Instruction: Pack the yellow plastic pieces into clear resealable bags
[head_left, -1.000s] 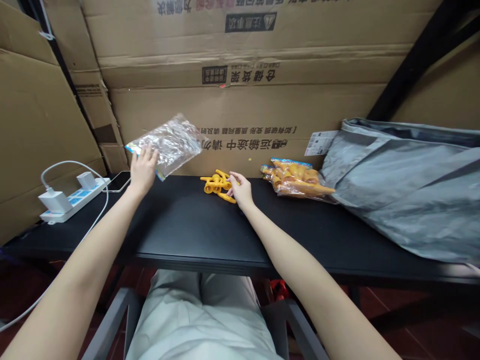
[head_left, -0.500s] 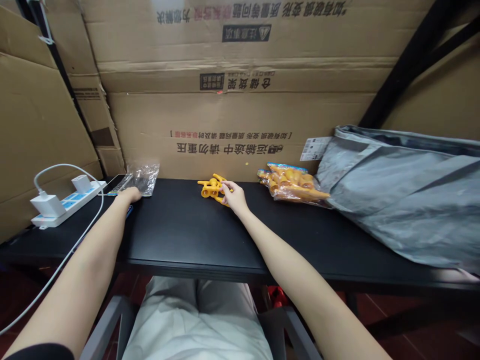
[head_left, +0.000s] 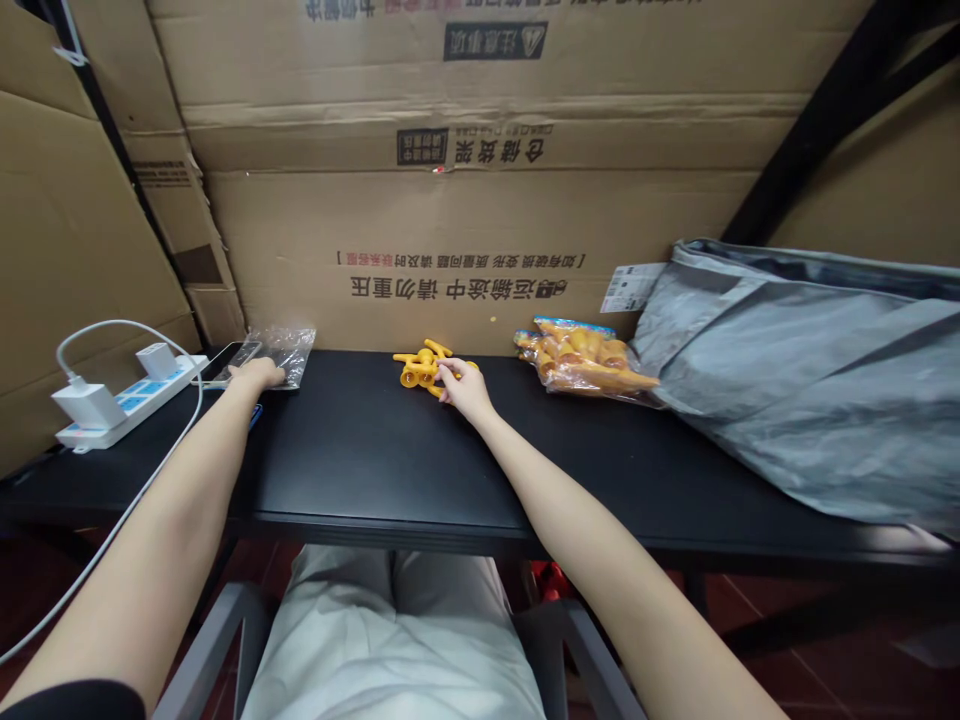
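Just right of the power strip [head_left: 157, 388], the left hand [head_left: 257, 374], its grip hidden, seems to be setting aside the clear bag [head_left: 294, 350] — next calling for release — while farther right, the right hand's [head_left: 466, 388] nearly closed fingers meet the yellow pieces [head_left: 421, 369], hold unclear.

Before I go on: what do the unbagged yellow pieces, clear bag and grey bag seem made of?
Yellow pieces: likely plastic, smooth, small highlights. Clear bag: thin plastic film, glossy, see-through with crinkled glints. Grey bag: perhaps coated fabric, faint sheen, soft creases.
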